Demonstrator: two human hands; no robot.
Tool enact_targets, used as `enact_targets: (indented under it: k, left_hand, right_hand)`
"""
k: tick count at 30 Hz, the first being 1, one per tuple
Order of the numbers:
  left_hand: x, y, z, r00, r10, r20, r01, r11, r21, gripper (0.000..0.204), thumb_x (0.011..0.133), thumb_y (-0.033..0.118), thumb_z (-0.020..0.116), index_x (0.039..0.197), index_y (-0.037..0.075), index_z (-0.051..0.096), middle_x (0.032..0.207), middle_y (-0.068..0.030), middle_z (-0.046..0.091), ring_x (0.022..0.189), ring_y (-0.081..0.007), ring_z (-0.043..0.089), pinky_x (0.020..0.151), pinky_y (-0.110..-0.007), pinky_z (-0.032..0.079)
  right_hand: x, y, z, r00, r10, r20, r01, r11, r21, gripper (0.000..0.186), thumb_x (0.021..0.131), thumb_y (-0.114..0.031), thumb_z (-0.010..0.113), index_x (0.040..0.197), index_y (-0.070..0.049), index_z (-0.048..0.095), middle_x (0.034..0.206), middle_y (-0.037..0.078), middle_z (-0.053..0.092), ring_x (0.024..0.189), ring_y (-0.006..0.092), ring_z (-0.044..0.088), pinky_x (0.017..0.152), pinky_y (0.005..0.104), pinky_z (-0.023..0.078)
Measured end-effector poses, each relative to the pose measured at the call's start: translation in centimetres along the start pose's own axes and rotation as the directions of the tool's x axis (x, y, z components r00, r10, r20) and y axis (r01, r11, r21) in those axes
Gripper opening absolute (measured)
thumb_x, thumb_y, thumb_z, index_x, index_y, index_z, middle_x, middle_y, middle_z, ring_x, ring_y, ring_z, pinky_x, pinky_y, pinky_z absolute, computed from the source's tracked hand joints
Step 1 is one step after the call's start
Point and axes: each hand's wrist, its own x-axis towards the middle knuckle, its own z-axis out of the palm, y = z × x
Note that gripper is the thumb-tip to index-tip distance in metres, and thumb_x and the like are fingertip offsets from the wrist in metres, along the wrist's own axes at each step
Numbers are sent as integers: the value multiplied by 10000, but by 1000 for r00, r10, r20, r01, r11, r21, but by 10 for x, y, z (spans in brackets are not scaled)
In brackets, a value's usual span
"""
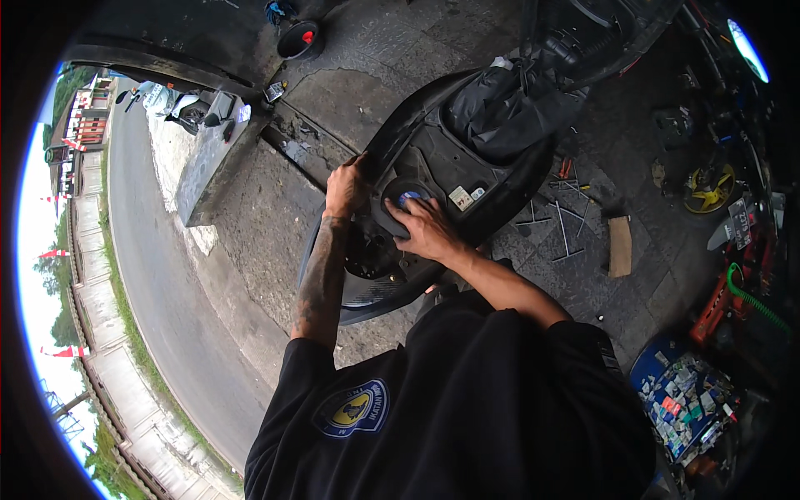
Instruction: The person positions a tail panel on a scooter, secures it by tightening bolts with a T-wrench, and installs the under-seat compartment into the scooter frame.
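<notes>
A motor scooter's black body (500,208) stands in front of me, its under-seat compartment uncovered. My left hand (344,187) has its fingers wrapped over the left edge of the black body panel (385,148). On a black round part (385,218) in the middle of the body rests my right hand (422,227). Its fingers reach over the rim and its thumb is lower down the side. Between the fingers shows a blue piece (407,197), mostly covered. A dark opening (367,254) with metal parts lies below my hands.
Black plastic sheeting (500,112) fills the compartment. T-handled wrenches (567,225) and a wooden block (619,247) lie on the floor at right. A blue drum (658,358) full of litter is at lower right, a black bucket (300,42) at the back. A road (154,250) runs along the left.
</notes>
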Motion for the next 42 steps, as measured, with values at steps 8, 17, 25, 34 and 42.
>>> enact_targets:
  k: [8, 17, 25, 34, 42]
  left_hand:
    - [0, 4, -5, 1000, -4, 0, 4, 982, -187, 339, 880, 261, 604, 1177, 102, 643, 1079, -182, 668, 956, -409, 640, 791, -463, 527]
    - [-4, 25, 1, 989, -95, -113, 103, 992, 67, 323, 993, 350, 454, 1013, 93, 649, 965, -155, 664, 811, -388, 659, 689, -485, 523]
    - [1, -10, -5, 978, -209, -16, 206, 971, -119, 306, 982, 286, 480, 1127, 64, 633, 1060, -174, 661, 968, -397, 643, 836, -465, 518]
    - [-42, -25, -22, 978, -107, 178, 128, 985, -113, 804, 771, 297, 743, 1453, 115, 358, 1397, -132, 505, 1188, -344, 568, 964, -430, 482]
    - [-57, -25, -21, 975, -220, 38, 221, 975, -26, 458, 825, 217, 668, 1234, 52, 546, 1092, -178, 663, 943, -392, 659, 776, -473, 542]
  right_hand:
    - [9, 7, 5, 999, 21, -44, -19, 999, 43, 774, 700, -271, 781, 1395, -93, 493, 1175, 150, 559, 1170, 297, 507, 988, 445, 337]
    - [10, 9, -14, 1000, -11, -23, 9, 998, -70, 705, 694, -426, 794, 1317, -166, 593, 1144, 64, 535, 1119, 253, 456, 968, 446, 344]
    - [13, 19, -14, 995, -101, -3, 101, 995, -27, 604, 778, -371, 745, 1325, -164, 592, 1315, 85, 486, 1259, 293, 405, 1049, 416, 335]
    - [57, 22, -25, 989, -148, -19, 146, 986, -85, 517, 858, -281, 668, 1353, -186, 554, 1483, 93, 393, 1401, 325, 298, 1112, 518, 248]
    - [80, 42, -14, 986, -155, 63, 163, 975, -149, 410, 869, -248, 651, 1274, -225, 590, 1339, 38, 520, 1373, 309, 344, 1116, 564, 220]
